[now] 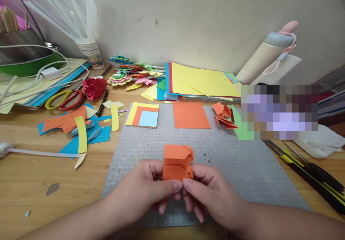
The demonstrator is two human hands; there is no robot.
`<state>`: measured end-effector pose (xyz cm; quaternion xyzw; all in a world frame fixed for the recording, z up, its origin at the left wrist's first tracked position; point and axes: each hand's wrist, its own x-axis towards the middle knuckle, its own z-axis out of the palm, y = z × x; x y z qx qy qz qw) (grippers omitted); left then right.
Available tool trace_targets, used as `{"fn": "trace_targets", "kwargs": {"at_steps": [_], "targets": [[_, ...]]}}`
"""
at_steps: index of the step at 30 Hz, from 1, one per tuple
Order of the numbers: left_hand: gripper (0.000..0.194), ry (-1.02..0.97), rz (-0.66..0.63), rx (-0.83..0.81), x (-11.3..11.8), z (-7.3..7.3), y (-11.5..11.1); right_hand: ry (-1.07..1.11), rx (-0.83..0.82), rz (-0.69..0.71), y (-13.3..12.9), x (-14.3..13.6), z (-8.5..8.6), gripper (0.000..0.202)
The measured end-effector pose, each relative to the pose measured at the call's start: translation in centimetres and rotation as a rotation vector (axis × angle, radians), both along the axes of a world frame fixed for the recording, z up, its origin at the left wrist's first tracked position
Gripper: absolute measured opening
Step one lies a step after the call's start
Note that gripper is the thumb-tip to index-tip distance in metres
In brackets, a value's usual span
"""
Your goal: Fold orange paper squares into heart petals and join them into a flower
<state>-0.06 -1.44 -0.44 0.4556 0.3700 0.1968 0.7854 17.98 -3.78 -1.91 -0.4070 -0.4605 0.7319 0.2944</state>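
The folded orange paper [175,162] is up in the two hands, over the near middle of the gray mat [242,182]. The left hand [151,184] pinches its near edge, with the thumb on top and the fingers under it. The right hand [210,189] pinches the near right corner the same way. The two thumbs are just beside each other.

Some folding looks done. A line runs across the paper from left to right, and the right end has bent corners and small, bumpy folds. The left end looks flat and square, so I think the folding is only part done. I can't see the underside.

Past the hands, a flat orange sheet [191,115] lies on the far part of the mat, with no folds that I can see. To its right are some folded orange pieces [227,122], by a green sheet [245,134]. To its left is a little stack of square papers [148,119]. Paper scraps [82,135] lie on the table [27,182], off to the left.
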Motion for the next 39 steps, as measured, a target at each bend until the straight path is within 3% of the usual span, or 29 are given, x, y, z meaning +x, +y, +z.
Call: {"fn": "trace_targets", "kwargs": {"at_steps": [7, 14, 18, 22, 26, 30, 39], "targets": [[0.033, 0.114, 0.106, -0.036, -0.2, 0.0, 0.2, -0.016, -0.039, -0.054, 0.4, 0.2, -0.2, 0.024], [0.03, 0.01, 0.094, -0.085, -0.1, 0.4, 0.3, 0.0, -0.058, -0.053, 0.2, 0.3, -0.4, 0.028], [0.025, -0.029, 0.024, -0.094, 0.2, 0.2, 0.1, -0.067, -0.035, -0.036, 0.2, 0.2, 0.1, 0.028], [0.025, -0.016, 0.018, -0.023, 0.5, 0.6, 0.0, -0.135, 0.027, 0.061, 0.2, 0.1, 0.6, 0.028], [0.025, 0.038, 0.044, 0.027, 0.3, 0.7, 0.1, -0.063, 0.019, 0.111, 0.1, 0.3, 0.2, 0.026], [0.025, 0.007, 0.012, 0.046, 0.0, 0.6, 0.1, 0.013, 0.016, 0.087, 0.0, 0.5, -0.3, 0.03], [0.022, 0.021, -0.019, 0.05, 0.1, 0.9, 0.0, -0.053, 0.029, 0.044, 0.0, 0.2, 0.0, 0.028]]}}
